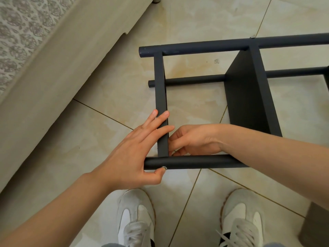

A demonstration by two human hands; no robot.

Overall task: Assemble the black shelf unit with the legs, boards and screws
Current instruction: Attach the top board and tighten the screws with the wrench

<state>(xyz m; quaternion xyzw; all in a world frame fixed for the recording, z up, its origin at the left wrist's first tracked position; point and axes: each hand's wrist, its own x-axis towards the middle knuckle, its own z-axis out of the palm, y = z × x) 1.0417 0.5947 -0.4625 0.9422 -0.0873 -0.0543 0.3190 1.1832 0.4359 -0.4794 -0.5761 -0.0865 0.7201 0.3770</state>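
A person's left hand lies flat, fingers straight across the end board, thumb on a screw in the near leg. The right hand curls into the inner corner; whether it holds anything cannot be told. The black shelf unit lies sideways on the tiled floor.

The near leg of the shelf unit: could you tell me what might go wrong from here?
The left hand only presses the screw with its thumb; it may slip out or seat crooked if the near leg rolls.
The right hand is tucked into the corner between end board and leg, so fingers could get pinched.
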